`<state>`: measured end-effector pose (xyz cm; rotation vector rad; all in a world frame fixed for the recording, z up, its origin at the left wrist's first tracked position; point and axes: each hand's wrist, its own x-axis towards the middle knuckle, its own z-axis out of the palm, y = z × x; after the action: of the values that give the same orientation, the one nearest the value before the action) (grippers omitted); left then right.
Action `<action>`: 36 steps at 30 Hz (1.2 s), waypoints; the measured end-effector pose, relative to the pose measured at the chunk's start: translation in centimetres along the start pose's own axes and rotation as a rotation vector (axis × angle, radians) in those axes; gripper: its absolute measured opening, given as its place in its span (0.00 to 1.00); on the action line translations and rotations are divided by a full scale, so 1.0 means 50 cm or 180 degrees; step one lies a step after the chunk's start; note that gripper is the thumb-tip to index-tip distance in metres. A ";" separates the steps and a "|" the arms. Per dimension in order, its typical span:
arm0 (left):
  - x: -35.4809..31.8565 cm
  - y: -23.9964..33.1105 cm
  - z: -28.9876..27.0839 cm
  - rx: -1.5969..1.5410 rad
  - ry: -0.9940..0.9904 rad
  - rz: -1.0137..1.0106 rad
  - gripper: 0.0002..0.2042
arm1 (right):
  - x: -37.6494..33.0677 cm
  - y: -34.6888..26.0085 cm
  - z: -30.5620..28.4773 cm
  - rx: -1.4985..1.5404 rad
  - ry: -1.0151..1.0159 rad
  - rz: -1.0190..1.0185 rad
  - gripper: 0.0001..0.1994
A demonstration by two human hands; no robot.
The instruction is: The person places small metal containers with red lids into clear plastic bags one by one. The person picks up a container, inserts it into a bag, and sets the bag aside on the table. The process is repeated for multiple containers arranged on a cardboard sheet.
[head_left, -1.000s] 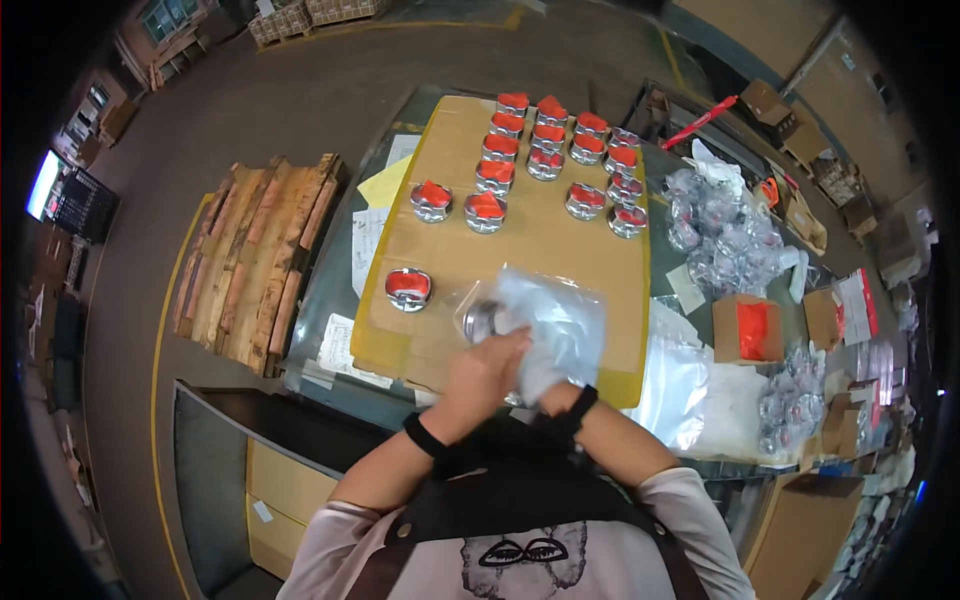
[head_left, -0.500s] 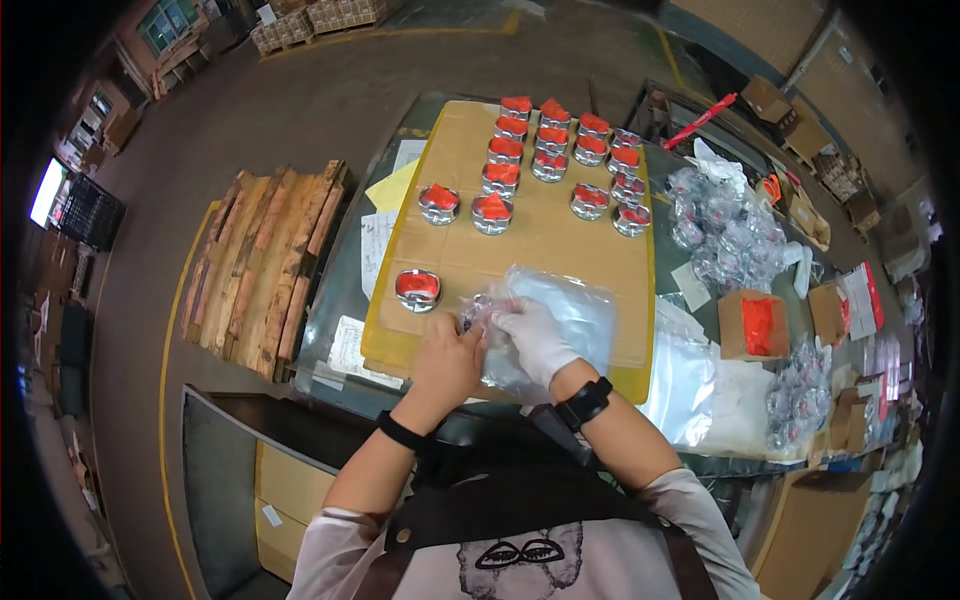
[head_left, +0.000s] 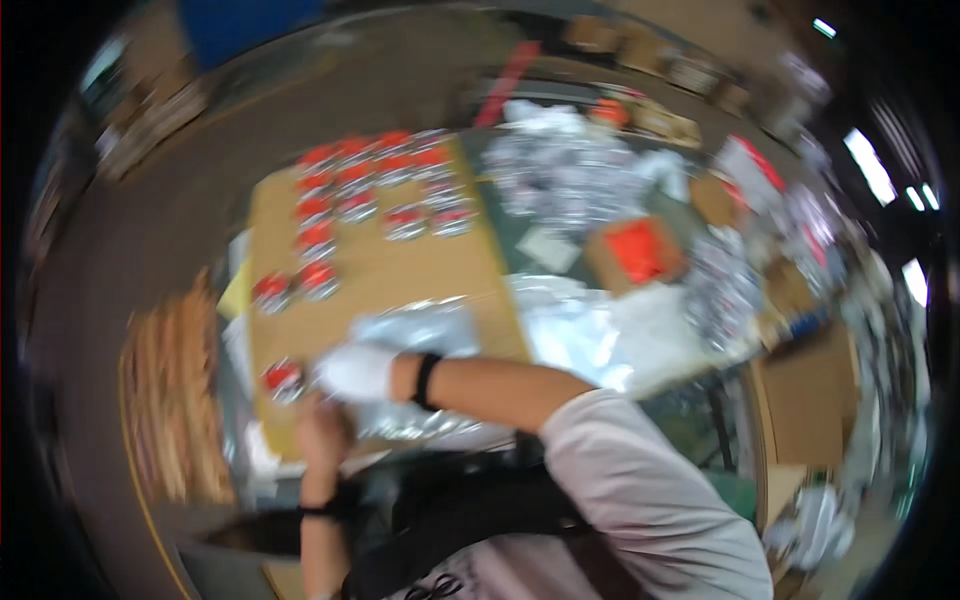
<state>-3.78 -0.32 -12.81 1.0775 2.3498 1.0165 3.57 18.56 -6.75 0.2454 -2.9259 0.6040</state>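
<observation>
The picture is smeared by motion. My right hand, in a white glove, lies over the near left part of the cardboard sheet, beside a stack of clear plastic bags. Close below it is my bare left hand, its fingers too blurred to make out. What either hand holds cannot be seen. Just left of the glove sits a round silvery piece with a red insert. Several more silvery pieces with red inserts stand in rows farther up the cardboard sheet.
Right of the sheet lie a heap of plastic-wrapped silvery pieces, a small carton holding something red-orange and loose clear plastic. A second wrapped heap is farther right. Wooden pallets stand left of the table.
The view has swung to the right, so the table appears farther left. My hands stay near each other, now closer to the nearest silvery piece; the right forearm reaches across leftward.
</observation>
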 end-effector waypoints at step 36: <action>-0.023 0.343 0.148 -0.1255 0.0407 -0.0288 0.10 | -0.375 0.012 -0.172 0.2663 0.0952 0.2548 0.14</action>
<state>9.87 9.91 -5.11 0.7691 2.1398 1.4716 22.69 25.02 -2.40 -0.8905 -2.2204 1.7501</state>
